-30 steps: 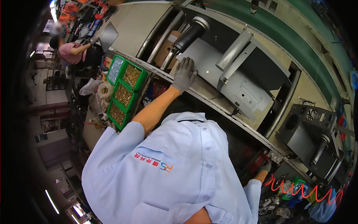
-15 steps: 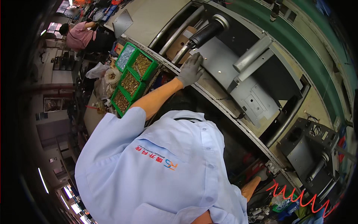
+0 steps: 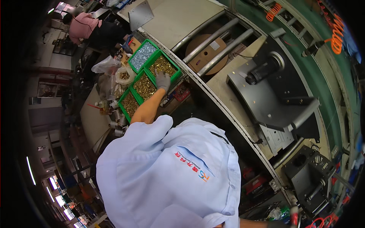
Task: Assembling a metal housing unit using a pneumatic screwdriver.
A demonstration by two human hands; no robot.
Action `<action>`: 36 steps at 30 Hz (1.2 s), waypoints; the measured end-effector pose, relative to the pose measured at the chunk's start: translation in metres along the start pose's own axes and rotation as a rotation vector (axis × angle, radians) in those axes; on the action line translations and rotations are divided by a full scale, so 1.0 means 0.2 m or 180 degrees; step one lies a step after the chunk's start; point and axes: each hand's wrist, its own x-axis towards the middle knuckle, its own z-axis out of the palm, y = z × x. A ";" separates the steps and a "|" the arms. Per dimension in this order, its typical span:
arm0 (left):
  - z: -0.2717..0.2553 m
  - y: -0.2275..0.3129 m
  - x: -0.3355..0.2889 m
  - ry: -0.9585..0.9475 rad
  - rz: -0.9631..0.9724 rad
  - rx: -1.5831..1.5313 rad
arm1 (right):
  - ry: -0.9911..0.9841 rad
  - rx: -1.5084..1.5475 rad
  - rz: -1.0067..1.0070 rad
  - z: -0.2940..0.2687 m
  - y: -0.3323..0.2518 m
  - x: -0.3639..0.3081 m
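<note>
My left hand [image 3: 162,80], in a grey glove, reaches into a green bin [image 3: 176,76] of small brass-coloured screws [image 3: 159,64]. Its fingers are bent and close together among the screws. What they pinch, if anything, is too small to make out. At the lower right edge, my right forearm [image 3: 249,224] comes into view. The right hand lies at the picture's dark rim, its fingers not distinguishable. On the roller conveyor [image 3: 211,41], to the right of my left arm, stands a black metal housing [image 3: 262,100] with a dark cylinder [image 3: 266,72] mounted inside.
More green bins [image 3: 142,55] hold silver and brass-coloured fasteners. Plastic bags [image 3: 106,65] lie beside them. A second black housing [image 3: 310,176] stands farther along the conveyor. Orange coiled hoses [image 3: 336,36] hang at the far right. A person in pink [image 3: 83,26] works at the upper left.
My left hand has moved from the conveyor edge by the metal housing back left into the bin of brass-coloured screws. The view has shifted, and the housing now appears farther right and lower.
</note>
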 end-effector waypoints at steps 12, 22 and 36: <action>-0.10 -0.57 1.14 -0.0725 -0.0184 0.1015 | -0.0737 0.3244 -0.0031 0.77 -1.33 -0.09; -0.05 -0.78 1.29 -0.0751 0.0235 0.0669 | -0.1936 0.3961 0.0565 1.02 -1.54 -0.25; -0.13 -0.79 1.28 -0.0767 -0.0999 0.0471 | -0.0853 0.2650 -0.0078 1.64 -1.31 -0.47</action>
